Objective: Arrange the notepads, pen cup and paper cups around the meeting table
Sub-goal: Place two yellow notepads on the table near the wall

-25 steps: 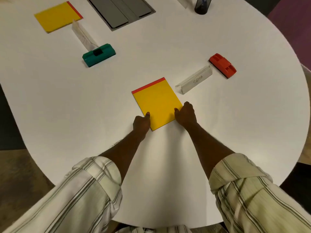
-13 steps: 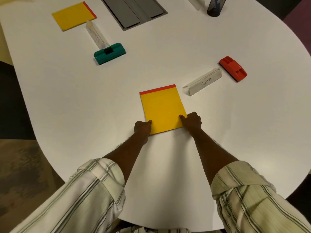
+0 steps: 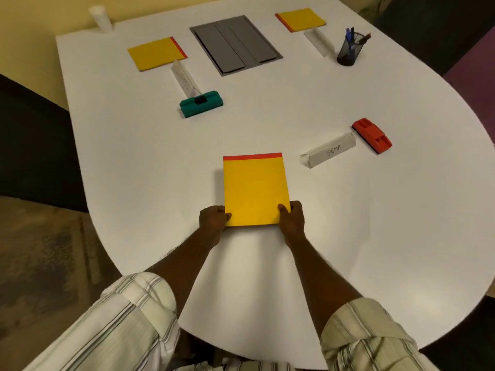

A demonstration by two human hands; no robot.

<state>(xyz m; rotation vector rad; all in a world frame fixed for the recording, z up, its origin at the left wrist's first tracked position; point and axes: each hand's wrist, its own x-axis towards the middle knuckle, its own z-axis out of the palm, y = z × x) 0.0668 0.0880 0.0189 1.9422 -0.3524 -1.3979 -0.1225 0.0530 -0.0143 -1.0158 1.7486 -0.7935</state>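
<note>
A yellow notepad with a red top strip (image 3: 255, 188) lies flat on the white meeting table (image 3: 375, 236) in front of me. My left hand (image 3: 213, 219) grips its near left corner and my right hand (image 3: 293, 218) grips its near right corner. Two more yellow notepads lie farther off, one at the back left (image 3: 156, 53) and one at the back right (image 3: 301, 19). A black mesh pen cup (image 3: 348, 50) with pens stands at the back right. A stack of white paper cups (image 3: 101, 18) stands at the far left corner.
A white name tent marked SIGMA (image 3: 328, 153) and a red eraser (image 3: 372, 135) lie right of the near notepad. A green eraser (image 3: 201, 103) and another name tent (image 3: 184, 77) sit left of centre. A grey cable hatch (image 3: 235, 44) is set into the table.
The near notepad has turned from tilted to square with me and slid toward me, both hands staying on its near corners. The view has pulled back, revealing the far end of the table.
</note>
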